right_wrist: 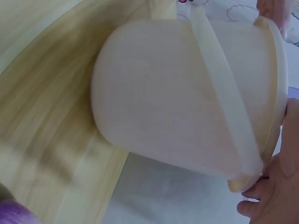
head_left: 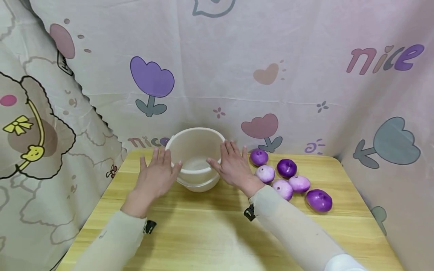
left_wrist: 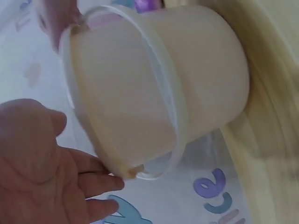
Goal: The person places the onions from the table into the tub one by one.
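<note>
A white plastic bucket [head_left: 200, 186] stands upright at the back of the table, its handle [left_wrist: 181, 116] hanging down along the near side. My left hand [head_left: 154, 177] is at the left of the rim, fingers extended, their tips touching or very close to it in the left wrist view. On the opposite side, my right hand [head_left: 234, 165] has its straight fingers against the rim and its thumb over the opening. Neither hand is curled round the bucket. To the right lie several onions, some deep purple [head_left: 319, 200], others pale and peeled-looking [head_left: 283, 189].
The wooden table [head_left: 203, 233] ends at a patterned cloth [head_left: 210, 75] hung behind it, and more cloth hangs at the left and right. The onions lie close beside my right wrist and forearm. A black strap piece [head_left: 249, 213] shows under the right sleeve.
</note>
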